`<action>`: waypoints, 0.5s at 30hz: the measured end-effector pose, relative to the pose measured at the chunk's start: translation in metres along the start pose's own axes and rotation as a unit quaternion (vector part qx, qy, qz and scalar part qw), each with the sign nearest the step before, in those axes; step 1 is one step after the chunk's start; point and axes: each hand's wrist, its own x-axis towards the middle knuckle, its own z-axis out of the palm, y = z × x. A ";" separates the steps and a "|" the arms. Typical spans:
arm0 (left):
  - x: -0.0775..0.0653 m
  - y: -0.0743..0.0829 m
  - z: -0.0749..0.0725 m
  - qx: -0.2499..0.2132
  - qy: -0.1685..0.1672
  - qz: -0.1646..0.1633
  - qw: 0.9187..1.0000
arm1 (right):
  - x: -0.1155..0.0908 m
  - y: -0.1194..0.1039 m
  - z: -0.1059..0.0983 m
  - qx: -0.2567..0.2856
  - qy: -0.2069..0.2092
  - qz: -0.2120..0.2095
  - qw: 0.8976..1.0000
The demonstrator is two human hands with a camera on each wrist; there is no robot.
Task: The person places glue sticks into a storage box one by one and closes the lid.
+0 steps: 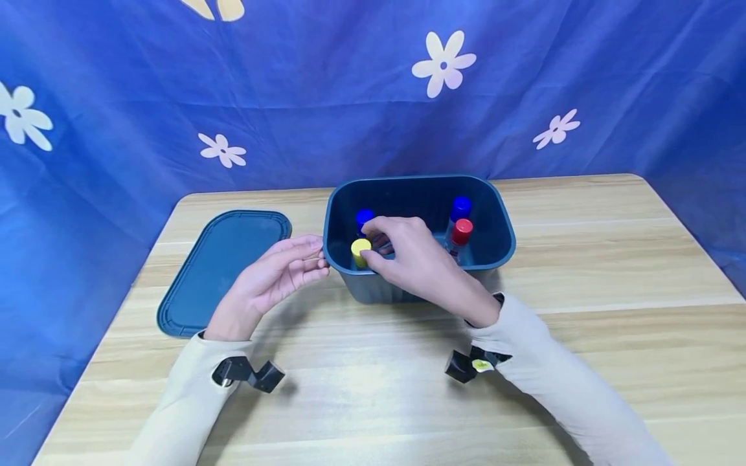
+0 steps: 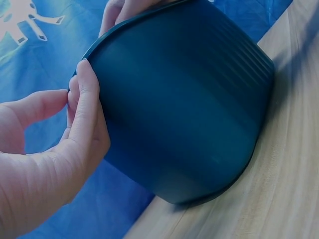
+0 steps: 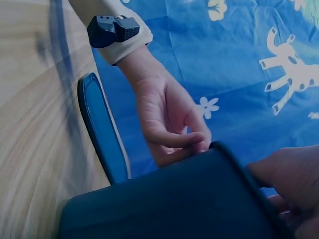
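A dark teal plastic bin point(image 1: 421, 286) stands open on the table. My left hand point(image 1: 287, 269) pinches its left rim; in the left wrist view the thumb meets the rim and the fingers point(image 2: 85, 107) lie along the outer wall. Inside, my right hand point(image 1: 416, 252) holds a yellow-capped bottle point(image 1: 361, 251) at the left end, thumb at the front of the cap and index finger behind. Just beyond it is a blue-capped bottle point(image 1: 364, 218). Towards the right end stand another blue-capped bottle point(image 1: 460, 208) and a clear red-capped bottle point(image 1: 462, 232). The right fingers are partly hidden in the right wrist view.
A flat teal lid point(image 1: 224, 272) lies on the wooden table point(image 1: 350, 401) left of the bin. Behind the table hangs a blue cloth point(image 1: 326, 84) with white flowers. A small black camera device point(image 1: 247, 374) is strapped at each wrist.
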 end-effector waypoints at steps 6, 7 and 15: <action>0.001 0.000 -0.001 -0.004 -0.012 0.003 1.000 | -0.028 0.004 -0.027 0.040 0.122 -0.088 0.988; 0.001 0.000 -0.002 -0.007 -0.012 0.001 1.000 | -0.033 0.007 -0.034 0.049 0.146 -0.097 0.983; -0.016 0.004 -0.016 -0.014 0.016 0.004 1.000 | -0.064 0.054 -0.090 0.238 0.249 0.012 0.939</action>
